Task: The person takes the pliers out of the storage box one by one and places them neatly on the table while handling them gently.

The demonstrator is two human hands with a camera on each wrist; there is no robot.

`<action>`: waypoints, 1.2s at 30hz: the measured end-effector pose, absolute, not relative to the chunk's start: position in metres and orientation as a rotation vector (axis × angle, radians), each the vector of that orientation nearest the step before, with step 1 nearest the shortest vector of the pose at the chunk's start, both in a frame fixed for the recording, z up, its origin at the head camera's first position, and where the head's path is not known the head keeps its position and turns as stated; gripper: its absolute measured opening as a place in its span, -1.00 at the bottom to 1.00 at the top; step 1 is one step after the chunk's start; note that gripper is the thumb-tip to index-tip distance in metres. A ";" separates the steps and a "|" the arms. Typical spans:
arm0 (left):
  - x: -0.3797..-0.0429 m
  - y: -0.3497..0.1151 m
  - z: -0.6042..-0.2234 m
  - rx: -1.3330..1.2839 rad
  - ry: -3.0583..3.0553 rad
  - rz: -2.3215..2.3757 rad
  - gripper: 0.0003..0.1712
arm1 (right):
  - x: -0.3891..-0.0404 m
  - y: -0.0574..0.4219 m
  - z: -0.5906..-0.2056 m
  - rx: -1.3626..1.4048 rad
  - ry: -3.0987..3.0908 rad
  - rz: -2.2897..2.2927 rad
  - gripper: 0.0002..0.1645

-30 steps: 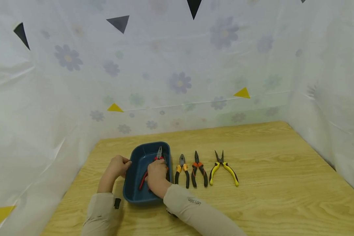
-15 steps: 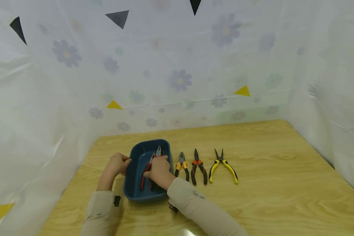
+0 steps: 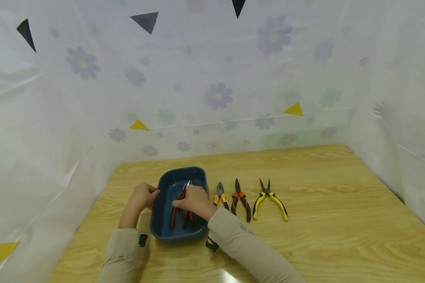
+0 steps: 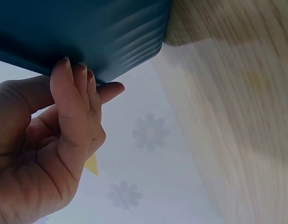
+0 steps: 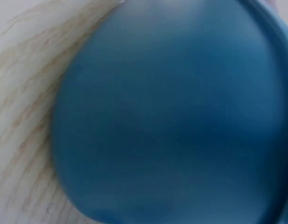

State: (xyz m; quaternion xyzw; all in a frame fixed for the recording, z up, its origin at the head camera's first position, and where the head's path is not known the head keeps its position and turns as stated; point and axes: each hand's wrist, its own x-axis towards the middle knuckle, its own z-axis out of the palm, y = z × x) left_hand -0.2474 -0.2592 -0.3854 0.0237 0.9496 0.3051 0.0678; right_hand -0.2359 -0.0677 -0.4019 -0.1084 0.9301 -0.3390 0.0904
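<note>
My left hand (image 3: 141,196) pinches the left rim of a dark blue rectangular basin (image 3: 156,230); the left wrist view shows its fingers against the outer wall. Inside the basin, my right hand (image 3: 195,201) is over several pliers, its thumb stretched out to the left. Red-and-black pliers (image 3: 173,216) lie left of and below that hand, and more dark handles with red or orange edges (image 3: 191,217) show under it. I cannot tell whether the right fingers grip any of them. In the right wrist view the basin's outer wall (image 5: 172,116) hides the hand.
Right of the basin lie three pliers in a row on the wooden table (image 3: 322,204): orange-and-black combination pliers (image 3: 220,192), orange-and-black long-nose pliers (image 3: 239,196) and spread yellow-and-black needle-nose pliers (image 3: 267,196). A flowered white sheet (image 3: 216,70) hangs behind.
My right hand has shifted slightly right within the basin, its thumb reaching further left. The pliers beneath have shifted a little. My left hand keeps its hold on the rim.
</note>
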 end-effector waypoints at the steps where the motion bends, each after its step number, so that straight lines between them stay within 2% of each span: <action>1: -0.247 -0.259 -0.385 0.076 2.864 0.917 -0.65 | -0.236 -0.067 -0.401 -0.332 2.752 -1.012 -0.40; 6: -0.249 -0.258 -0.385 0.083 2.868 0.916 -0.66 | -0.240 -0.060 -0.397 -0.359 2.687 -1.073 -0.35; 14: -0.252 -0.259 -0.386 0.080 2.870 0.907 -0.66 | -0.248 -0.048 -0.387 -0.287 2.454 -1.323 -0.39; 21: -0.249 -0.259 -0.384 0.064 2.864 0.896 -0.64 | -0.251 -0.044 -0.385 -0.185 2.272 -1.493 -0.53; 26: -0.248 -0.260 -0.385 0.065 2.853 0.910 -0.63 | -0.249 -0.043 -0.387 -0.140 2.190 -1.563 -0.52; 32: -0.249 -0.258 -0.384 0.077 2.866 0.880 -0.64 | -0.245 -0.038 -0.386 -0.176 1.985 -1.677 -0.63; 36: -0.249 -0.258 -0.383 0.078 2.866 0.878 -0.63 | -0.242 -0.033 -0.384 -0.197 1.873 -1.722 -0.64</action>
